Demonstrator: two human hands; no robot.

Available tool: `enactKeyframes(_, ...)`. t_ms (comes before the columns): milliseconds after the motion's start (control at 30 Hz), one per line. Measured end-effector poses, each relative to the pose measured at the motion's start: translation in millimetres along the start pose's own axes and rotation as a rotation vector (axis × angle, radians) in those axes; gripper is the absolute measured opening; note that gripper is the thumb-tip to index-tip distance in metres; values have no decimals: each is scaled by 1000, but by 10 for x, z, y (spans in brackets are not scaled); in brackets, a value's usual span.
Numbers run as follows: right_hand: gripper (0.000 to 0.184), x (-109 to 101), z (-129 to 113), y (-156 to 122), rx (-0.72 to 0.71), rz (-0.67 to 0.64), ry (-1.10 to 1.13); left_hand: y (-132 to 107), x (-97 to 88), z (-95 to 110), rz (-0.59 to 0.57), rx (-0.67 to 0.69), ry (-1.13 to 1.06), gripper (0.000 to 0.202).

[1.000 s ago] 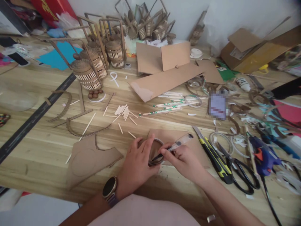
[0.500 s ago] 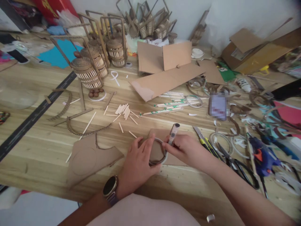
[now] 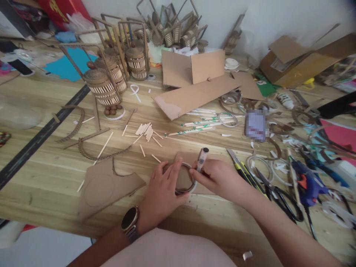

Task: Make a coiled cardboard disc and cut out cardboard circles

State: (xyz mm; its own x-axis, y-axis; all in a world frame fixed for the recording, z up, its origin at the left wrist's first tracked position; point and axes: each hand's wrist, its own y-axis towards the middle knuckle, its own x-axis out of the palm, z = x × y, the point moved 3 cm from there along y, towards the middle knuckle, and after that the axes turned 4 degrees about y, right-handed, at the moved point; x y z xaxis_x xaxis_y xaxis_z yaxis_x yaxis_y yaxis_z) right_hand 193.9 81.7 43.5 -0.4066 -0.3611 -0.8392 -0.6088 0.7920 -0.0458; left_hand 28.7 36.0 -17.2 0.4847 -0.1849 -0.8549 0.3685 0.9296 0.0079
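Observation:
My left hand [image 3: 164,185] holds a round ring [image 3: 184,192] flat on a piece of brown cardboard [image 3: 205,190], its thumb at the near side and its fingers along the left rim. My right hand [image 3: 218,178] grips a marker pen [image 3: 203,159], tilted, at the right edge of the ring. The pen's tip is hidden behind my fingers. Left of my left hand lies another cut cardboard piece [image 3: 125,181] with a circle drawn on it and a curved notch in its upper edge.
Small wooden sticks [image 3: 148,130] lie ahead. A utility knife [image 3: 240,167], scissors [image 3: 278,196] and a blue glue gun [image 3: 308,181] lie to the right. Stick-banded baskets [image 3: 101,87] stand at the back left, before folded cardboard [image 3: 194,94].
The pen in my right hand has shifted slightly left and tilts a little differently along the ring's right rim. My left hand and the ring stay in nearly the same place.

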Motion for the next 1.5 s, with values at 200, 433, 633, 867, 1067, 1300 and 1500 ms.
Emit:
enactKeyframes(200,30,8,-69,54,-102,99,-246,11,0,1,5,-8,-11,88)
enactKeyframes(433,24,-128,28,-175,0,436,99,16,2,-4,2,-44,-43,92)
enactKeyframes(633,14,171,108,-311,167,400,464,19,8,-30,65,-24,-115,104)
enactKeyframes(867,15,392,28,-211,161,306,607,19,13,-39,114,4,-129,112)
enactKeyframes(1067,14,420,26,-147,125,309,629,24,21,-46,123,20,-118,113)
enactKeyframes(1300,14,427,60,-127,40,363,572,14,18,-39,117,16,-116,112)
enactKeyframes(1500,16,380,95,-161,-75,421,401,16,21,-46,109,21,-118,112)
